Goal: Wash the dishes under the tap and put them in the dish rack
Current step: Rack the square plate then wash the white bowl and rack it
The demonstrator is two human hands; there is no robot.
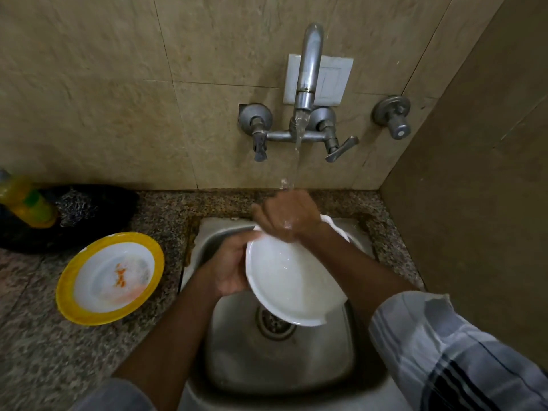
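While tap [307, 84] water runs over the sink [225, 336]: white plate [292, 280] tilted above the drain, left hand [229, 269] fingers clamped on its rim, right hand [284, 216] fingers curled on the far edge. Risk: wet grip slipping, plate dropping into the sink. Soiled yellow-rimmed plate [109, 278] waiting left of the sink.

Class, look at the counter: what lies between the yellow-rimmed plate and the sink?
Only bare speckled counter lies between the yellow-rimmed plate and the sink rim, as the head view shows.
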